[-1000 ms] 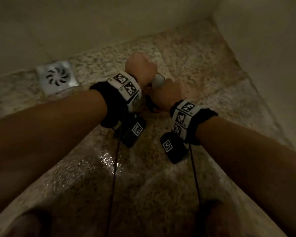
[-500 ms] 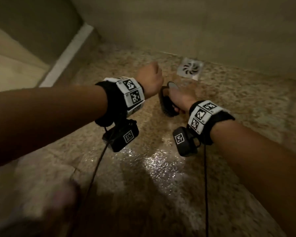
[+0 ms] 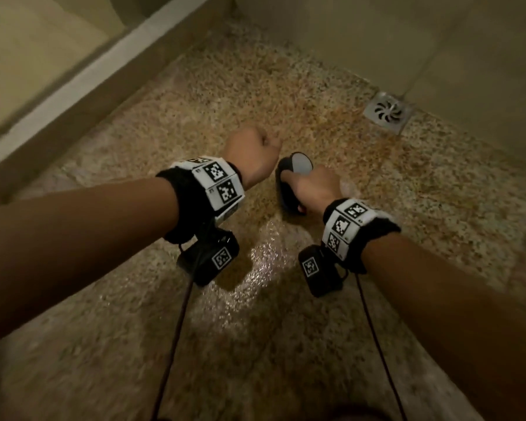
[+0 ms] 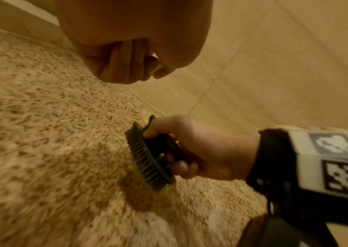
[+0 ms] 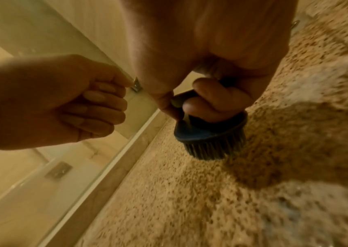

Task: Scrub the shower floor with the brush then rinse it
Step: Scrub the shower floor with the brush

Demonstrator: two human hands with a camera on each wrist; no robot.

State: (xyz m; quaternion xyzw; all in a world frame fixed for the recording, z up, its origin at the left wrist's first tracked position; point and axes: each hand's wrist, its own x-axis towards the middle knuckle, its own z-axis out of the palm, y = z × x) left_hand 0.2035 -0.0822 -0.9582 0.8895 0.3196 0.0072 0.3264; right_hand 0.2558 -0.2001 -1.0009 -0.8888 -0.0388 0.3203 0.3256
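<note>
Right hand (image 3: 315, 186) grips brush (image 4: 147, 157), bristles on shower floor (image 3: 286, 86); left hand (image 3: 251, 156) clenched, empty, just beside.

The brush (image 3: 289, 189) has moved away from the drain (image 3: 388, 111).

Dark scrub brush (image 4: 150, 156) on speckled shower floor (image 3: 195, 117)
Bristles down against the wet stone; loop handle gripped from above
</note>
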